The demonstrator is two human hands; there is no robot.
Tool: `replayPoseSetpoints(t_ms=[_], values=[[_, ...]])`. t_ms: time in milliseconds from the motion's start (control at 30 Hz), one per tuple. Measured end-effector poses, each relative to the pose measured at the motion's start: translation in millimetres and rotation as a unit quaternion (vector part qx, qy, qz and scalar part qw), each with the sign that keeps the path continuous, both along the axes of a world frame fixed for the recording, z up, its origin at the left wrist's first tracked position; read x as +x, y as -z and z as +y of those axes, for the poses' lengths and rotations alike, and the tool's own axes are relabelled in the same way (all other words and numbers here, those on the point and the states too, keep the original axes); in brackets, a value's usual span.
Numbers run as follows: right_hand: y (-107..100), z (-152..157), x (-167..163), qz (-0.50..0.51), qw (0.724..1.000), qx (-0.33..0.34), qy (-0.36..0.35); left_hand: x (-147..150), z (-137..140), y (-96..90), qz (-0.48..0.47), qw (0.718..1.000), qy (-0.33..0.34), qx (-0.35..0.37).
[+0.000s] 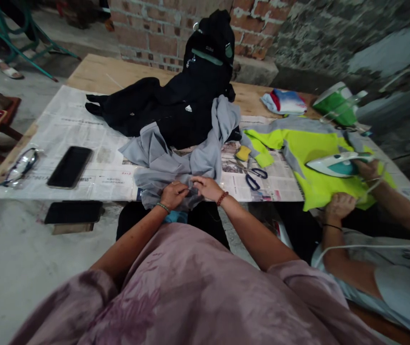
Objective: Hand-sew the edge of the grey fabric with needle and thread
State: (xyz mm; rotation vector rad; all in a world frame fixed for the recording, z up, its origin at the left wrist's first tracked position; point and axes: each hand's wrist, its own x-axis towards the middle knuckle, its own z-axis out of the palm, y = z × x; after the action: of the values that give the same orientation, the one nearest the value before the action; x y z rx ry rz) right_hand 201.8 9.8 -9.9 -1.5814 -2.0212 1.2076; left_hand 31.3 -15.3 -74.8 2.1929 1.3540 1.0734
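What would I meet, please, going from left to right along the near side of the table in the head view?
Glasses, phone, wearer's left hand, right hand (both on the grey garment), scissors, white-and-teal iron.

From my end the gray garment (205,158) was one crumpled heap tbh, plain light fabric afaict, lots of soft folds. It lay on the newspaper (64,110) at the table's (93,67) front edge, w/ its near end bunched up & drooping a bit past the edge. On the R a long twisted piece ran up against the black clothes (162,112); on the L a wide flap stuck out. Couldn't tell shirt vs pants.
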Motion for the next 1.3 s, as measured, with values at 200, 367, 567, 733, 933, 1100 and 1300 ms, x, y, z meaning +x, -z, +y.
replayPoseSetpoints(t_ms=[200,367,567,733,933,1100,1300], values=[[-4.0,-23.6,18.5,0.018,0.957,0.255,0.137,-0.4,-1.7,-6.2,-0.031,0.999,0.017,-0.004],[15.1,-64.4,14.0,-0.005,0.977,0.200,0.073,-0.4,-2.7,-12.1,-0.024,1.000,0.015,0.001],[42.5,-86.0,12.4,-0.031,0.977,0.155,0.144,0.0,-3.1,-13.3,-0.034,0.999,0.017,-0.009],[37.8,-75.0,16.0,0.156,0.969,-0.060,0.182,-0.1,-2.7,-12.6,-0.026,0.999,0.017,-0.014],[15.7,-70.3,12.3,0.349,0.879,-0.311,0.095,-1.1,-3.3,-14.6,-0.025,0.999,0.023,-0.007],[-7.4,-62.9,50.1,0.287,0.890,-0.354,0.026,-0.6,-2.9,-13.3,-0.028,0.999,0.021,-0.003],[-61.4,-17.4,113.5,0.096,0.964,-0.243,0.041,-0.4,-1.5,-9.1,-0.027,0.999,0.023,-0.001]])
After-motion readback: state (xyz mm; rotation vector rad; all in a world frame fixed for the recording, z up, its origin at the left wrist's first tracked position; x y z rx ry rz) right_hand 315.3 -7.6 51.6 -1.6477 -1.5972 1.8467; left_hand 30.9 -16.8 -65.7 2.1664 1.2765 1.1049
